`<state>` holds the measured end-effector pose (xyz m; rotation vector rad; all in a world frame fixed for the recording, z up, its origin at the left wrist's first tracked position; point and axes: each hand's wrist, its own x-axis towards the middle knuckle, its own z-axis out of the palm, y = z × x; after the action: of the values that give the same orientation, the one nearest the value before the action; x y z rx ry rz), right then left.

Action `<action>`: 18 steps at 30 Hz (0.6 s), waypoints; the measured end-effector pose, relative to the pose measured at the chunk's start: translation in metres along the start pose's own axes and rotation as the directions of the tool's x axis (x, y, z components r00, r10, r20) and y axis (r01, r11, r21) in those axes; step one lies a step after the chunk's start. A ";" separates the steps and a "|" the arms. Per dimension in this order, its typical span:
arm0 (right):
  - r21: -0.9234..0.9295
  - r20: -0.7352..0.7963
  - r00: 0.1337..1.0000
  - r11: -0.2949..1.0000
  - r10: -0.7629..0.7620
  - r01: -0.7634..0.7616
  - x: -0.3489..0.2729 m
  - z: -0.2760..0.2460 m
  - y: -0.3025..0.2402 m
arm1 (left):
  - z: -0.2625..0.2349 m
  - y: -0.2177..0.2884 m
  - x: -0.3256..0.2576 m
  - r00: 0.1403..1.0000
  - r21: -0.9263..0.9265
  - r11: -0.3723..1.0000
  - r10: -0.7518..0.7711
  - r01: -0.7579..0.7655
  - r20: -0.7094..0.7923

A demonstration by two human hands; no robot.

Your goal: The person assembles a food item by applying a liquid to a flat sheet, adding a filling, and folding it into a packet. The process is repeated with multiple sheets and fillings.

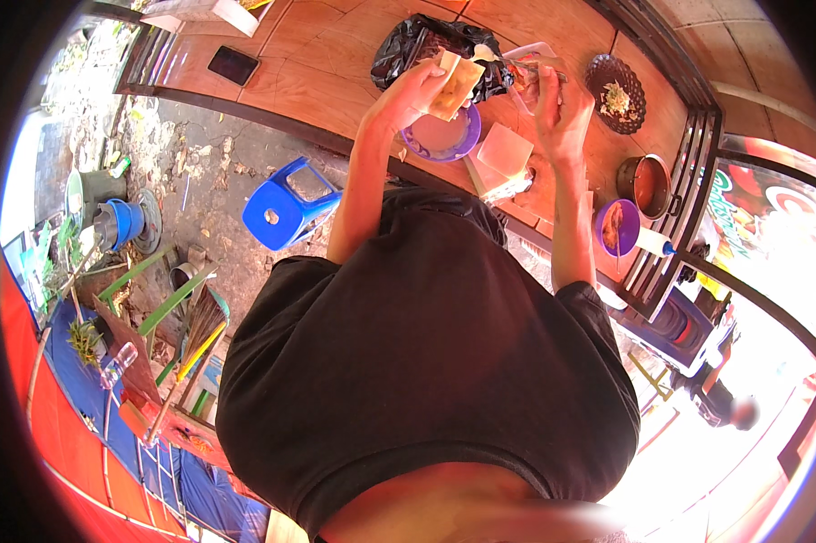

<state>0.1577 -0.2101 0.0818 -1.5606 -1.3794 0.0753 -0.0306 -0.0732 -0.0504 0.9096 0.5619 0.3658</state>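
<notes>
My left hand [414,90] holds a pale folded wrapper or flatbread [456,84] above a purple plate [444,134] on the wooden counter. My right hand [560,104] is shut on a thin utensil [530,65] whose tip reaches toward the wrapper, just over a clear tray of food [527,63]. A black plastic bag [422,43] lies behind both hands. My black shirt fills the lower middle of the picture.
On the wooden counter [327,63] stand a dark basket of food [616,90], a pot of orange sauce [648,181], a purple bowl [614,226], a white box [504,154] and a phone [232,64]. A blue plastic stool [281,213] stands on the ground to the left.
</notes>
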 end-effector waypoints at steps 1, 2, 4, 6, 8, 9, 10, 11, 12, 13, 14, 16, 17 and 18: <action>0.058 0.007 0.998 0.996 0.070 -0.071 -0.002 -0.004 -0.003 | -0.003 -0.003 0.002 1.000 -0.006 1.000 -0.006 0.006 -0.005; 0.111 0.027 0.993 0.987 0.113 -0.115 -0.004 -0.007 -0.004 | -0.005 -0.005 0.004 1.000 -0.011 1.000 -0.011 0.010 -0.010; 0.124 -0.070 0.984 0.981 0.161 -0.151 -0.005 -0.006 -0.001 | -0.008 -0.009 0.007 0.999 -0.024 1.000 -0.004 0.003 -0.035; 0.207 -0.157 0.959 0.957 0.238 -0.203 -0.011 -0.003 0.008 | -0.009 -0.009 0.008 0.996 -0.027 1.000 0.005 -0.007 -0.084; 0.365 -0.215 0.908 0.892 0.359 -0.266 -0.023 0.002 0.022 | -0.009 -0.006 0.005 0.973 0.357 0.918 0.215 -0.172 -0.085; 0.423 -0.245 0.845 0.837 0.475 -0.347 -0.030 0.007 0.031 | -0.009 -0.004 0.004 0.950 0.535 0.813 0.307 -0.227 -0.063; 0.446 -0.238 0.823 0.811 0.515 -0.379 -0.041 0.010 0.040 | -0.009 -0.001 0.005 0.958 0.309 0.922 0.273 -0.233 -0.091; 0.468 -0.229 0.799 0.783 0.556 -0.410 -0.052 0.012 0.049 | -0.008 0.002 0.006 0.967 0.063 0.972 0.232 -0.226 -0.109; 0.486 -0.222 0.768 0.751 0.601 -0.448 -0.064 0.016 0.057 | -0.007 0.003 0.006 0.972 -0.192 0.954 0.216 -0.231 -0.095; 0.508 -0.193 0.776 0.738 0.601 -0.445 -0.078 0.021 0.063 | -0.009 0.004 0.006 0.976 -0.242 0.947 0.188 -0.211 -0.115; 0.490 -0.130 0.771 0.717 0.623 -0.496 -0.093 0.028 0.068 | -0.009 0.005 0.006 0.976 -0.283 0.938 0.166 -0.201 -0.141; 0.423 -0.019 0.747 0.683 0.664 -0.595 -0.120 0.040 0.075 | -0.010 0.005 0.009 0.976 -0.386 0.902 0.141 -0.196 -0.165; 0.425 0.050 0.751 0.667 0.658 -0.612 -0.131 0.045 0.078 | -0.011 0.005 0.009 0.983 -0.403 0.899 0.124 -0.170 -0.137; 0.400 0.118 0.731 0.642 0.672 -0.654 -0.142 0.049 0.079 | -0.010 0.004 0.010 0.974 -0.377 0.903 0.157 -0.208 -0.163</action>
<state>0.1349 -0.2767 -0.0727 -1.5986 -0.6133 0.7459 -0.0291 -0.0596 -0.0549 0.5525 0.4980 0.6866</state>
